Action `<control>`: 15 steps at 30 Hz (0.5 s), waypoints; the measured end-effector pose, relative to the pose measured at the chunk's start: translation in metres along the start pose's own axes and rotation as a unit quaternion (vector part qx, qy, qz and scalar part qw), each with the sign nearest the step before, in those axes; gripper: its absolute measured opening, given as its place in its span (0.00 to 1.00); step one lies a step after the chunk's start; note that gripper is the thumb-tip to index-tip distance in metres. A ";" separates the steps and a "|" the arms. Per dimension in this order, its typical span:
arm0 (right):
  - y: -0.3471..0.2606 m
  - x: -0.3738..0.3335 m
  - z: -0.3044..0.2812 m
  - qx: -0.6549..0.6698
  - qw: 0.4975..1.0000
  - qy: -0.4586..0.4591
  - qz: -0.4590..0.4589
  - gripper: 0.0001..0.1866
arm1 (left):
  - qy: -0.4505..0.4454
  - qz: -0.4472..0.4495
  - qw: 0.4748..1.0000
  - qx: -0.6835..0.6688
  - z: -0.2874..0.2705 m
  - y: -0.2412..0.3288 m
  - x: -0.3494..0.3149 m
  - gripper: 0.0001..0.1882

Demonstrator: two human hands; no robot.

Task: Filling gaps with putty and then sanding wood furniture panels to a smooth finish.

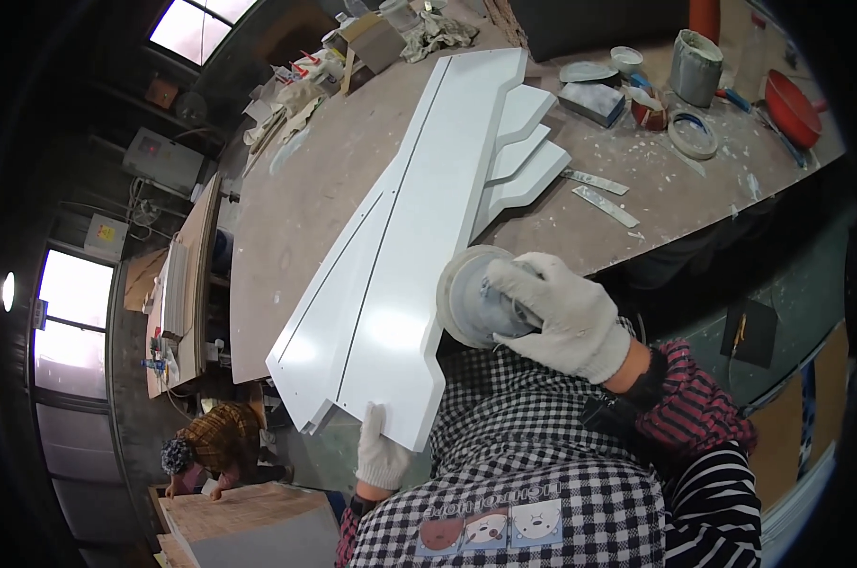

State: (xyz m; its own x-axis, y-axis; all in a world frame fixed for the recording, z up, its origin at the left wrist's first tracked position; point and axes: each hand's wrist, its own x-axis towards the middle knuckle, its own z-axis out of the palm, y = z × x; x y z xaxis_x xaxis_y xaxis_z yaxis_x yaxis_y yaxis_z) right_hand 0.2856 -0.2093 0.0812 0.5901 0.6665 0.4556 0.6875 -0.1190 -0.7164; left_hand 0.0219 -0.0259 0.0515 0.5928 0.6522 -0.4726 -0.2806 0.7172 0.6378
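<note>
A long white panel (427,213) with a dark groove and an angular outline lies slantwise over other white panels (528,170) fanned out on the table. My left hand (383,456), in a white knitted glove, grips the top panel's near end, which juts past the table edge. One finger shows on its upper face, while the others are hidden underneath. My right hand (572,320), gloved too, is closed around the body of a round, dusty hand sander (476,295). The sander's disc is beside the top panel's right edge; whether it touches cannot be made out.
Two flat strips (604,204) lie right of the panels on the brown table (324,189). Behind them stand a paint-smeared pot (696,68), a tape roll (692,134) and a red bowl (790,109). At lower left, a person (222,440) bends over wooden boards (249,516).
</note>
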 end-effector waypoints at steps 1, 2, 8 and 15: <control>-0.004 0.001 0.003 0.006 1.000 -0.015 -0.013 0.37 | -0.027 -0.044 0.998 0.034 0.001 0.000 0.009 0.21; -0.007 0.003 0.006 0.012 0.999 -0.030 -0.026 0.34 | -0.055 -0.088 0.992 0.069 0.001 -0.001 0.014 0.22; -0.010 0.024 0.006 -0.032 0.998 -0.062 0.003 0.34 | -0.081 -0.090 0.991 0.063 -0.003 -0.002 0.011 0.23; 0.023 0.066 0.004 -0.085 0.995 0.028 0.049 0.33 | -0.165 -0.098 0.981 0.013 0.004 0.012 -0.009 0.27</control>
State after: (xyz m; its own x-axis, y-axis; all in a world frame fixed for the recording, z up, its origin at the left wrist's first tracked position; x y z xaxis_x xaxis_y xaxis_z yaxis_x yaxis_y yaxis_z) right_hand 0.3385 -0.1647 0.0929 0.6774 0.6037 0.4204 0.6843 -0.3074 -0.6612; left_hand 0.0155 -0.0240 0.0660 0.8470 0.3843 -0.3674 -0.1203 0.8117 0.5716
